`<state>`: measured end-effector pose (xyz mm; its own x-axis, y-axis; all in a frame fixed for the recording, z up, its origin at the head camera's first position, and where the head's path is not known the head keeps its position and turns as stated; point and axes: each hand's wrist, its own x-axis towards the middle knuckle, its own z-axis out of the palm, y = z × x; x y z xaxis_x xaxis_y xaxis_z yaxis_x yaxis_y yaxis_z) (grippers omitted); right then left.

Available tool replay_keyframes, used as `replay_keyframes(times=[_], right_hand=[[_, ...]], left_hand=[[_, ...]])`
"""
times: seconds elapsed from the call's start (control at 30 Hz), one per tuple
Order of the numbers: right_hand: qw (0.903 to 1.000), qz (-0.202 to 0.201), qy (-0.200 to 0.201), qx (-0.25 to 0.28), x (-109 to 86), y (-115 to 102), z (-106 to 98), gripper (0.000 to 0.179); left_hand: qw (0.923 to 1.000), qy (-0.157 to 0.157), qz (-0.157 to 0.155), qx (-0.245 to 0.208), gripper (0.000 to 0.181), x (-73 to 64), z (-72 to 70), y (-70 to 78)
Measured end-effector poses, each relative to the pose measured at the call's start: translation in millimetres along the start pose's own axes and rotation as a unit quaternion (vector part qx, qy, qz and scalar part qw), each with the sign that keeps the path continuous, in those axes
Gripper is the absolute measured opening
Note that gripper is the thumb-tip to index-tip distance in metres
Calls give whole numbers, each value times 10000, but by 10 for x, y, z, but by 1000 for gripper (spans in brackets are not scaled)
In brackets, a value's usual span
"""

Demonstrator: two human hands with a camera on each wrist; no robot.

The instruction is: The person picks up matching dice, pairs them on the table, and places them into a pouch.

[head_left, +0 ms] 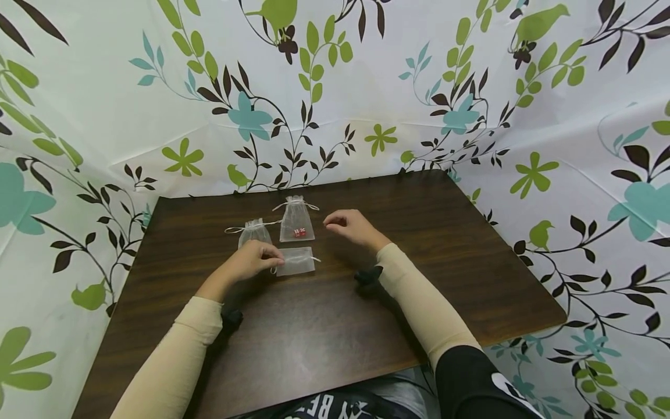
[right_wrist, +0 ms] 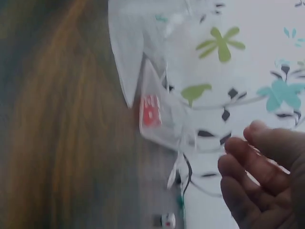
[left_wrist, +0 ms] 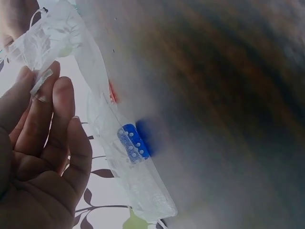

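My left hand (head_left: 255,259) pinches the left end of a sheer white drawstring pouch (head_left: 298,263) that lies sideways on the table. In the left wrist view, a pale strip of its edge (left_wrist: 41,82) sits between thumb and fingertips. Blue dice (left_wrist: 134,143) show inside a sheer pouch in that view. A second pouch (head_left: 255,228) lies behind the left hand, partly covered by it. Farther back, a third pouch (head_left: 294,212) holds red dice (head_left: 299,233). To the right of the pouches, my right hand (head_left: 358,228) hovers with loosely bent fingers and nothing in them.
The pouches lie on a dark brown wooden table (head_left: 419,233). A small white die (right_wrist: 168,220) appears on the table in the right wrist view. A leaf-patterned white cloth (head_left: 335,134) hangs behind and beside the table.
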<state>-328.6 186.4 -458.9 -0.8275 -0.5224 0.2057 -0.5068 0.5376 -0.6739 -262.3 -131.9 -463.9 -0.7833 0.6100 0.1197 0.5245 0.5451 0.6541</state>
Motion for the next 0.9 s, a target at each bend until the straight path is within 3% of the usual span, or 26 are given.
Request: replay_keyframes(times=[0.2,0.33,0.63,0.9], right_hand=[[9973,373,634,-53,51,216,-153,22],[9952,597,772,-39,97,352,-227,28],[9909,1214,339,-464,212,535,-285,36],[9804,1838,-79,-701,298,654,-225,36]], left_hand=[[10000,15,7,-27,10,-22,4,-7],[10000,19,-36,-68,9,-33,-1,9],[9999,3,-97,-60,10,-49,7,0],[10000,10,-56,-64,10,-52,-4,19]])
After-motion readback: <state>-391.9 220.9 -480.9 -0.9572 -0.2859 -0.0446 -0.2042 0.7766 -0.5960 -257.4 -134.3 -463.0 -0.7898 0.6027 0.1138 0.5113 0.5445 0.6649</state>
